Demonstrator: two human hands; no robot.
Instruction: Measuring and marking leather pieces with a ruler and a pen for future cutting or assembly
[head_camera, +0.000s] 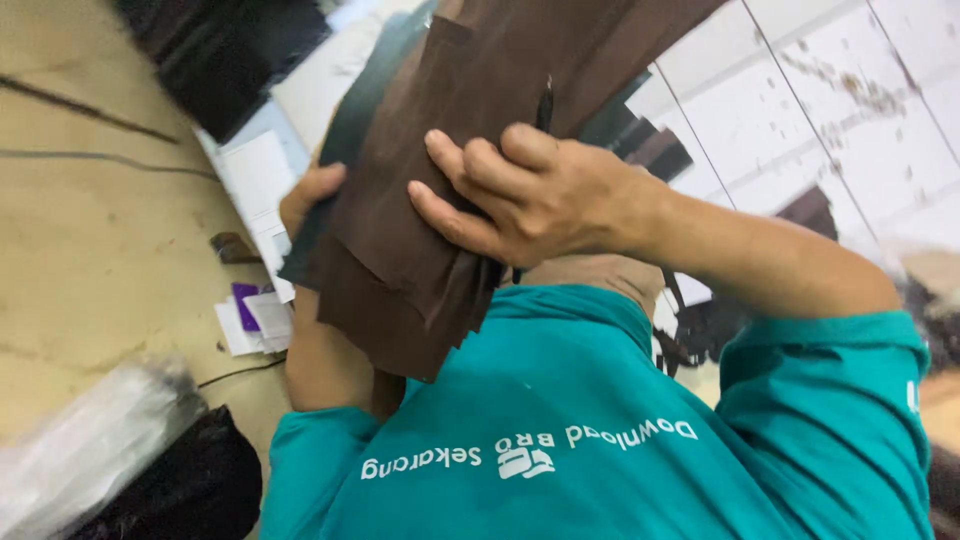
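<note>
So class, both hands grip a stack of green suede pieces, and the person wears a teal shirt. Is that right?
Not quite: the head view shows the suede pieces are brown, not green. Both hands, left and right, do grip them, and the shirt is teal.

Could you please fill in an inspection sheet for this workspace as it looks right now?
Surface: tan floor, white tiled area.
Job's things: stack of brown suede-like leather pieces over a dark sheet.
Clutter: white and purple cards, clear plastic bag, black fabric pile.
Grippers: right hand presses on the stack; left hand grips its far edge.
Cables: thin dark cord.
Surroundings: teal sleeves.
</note>
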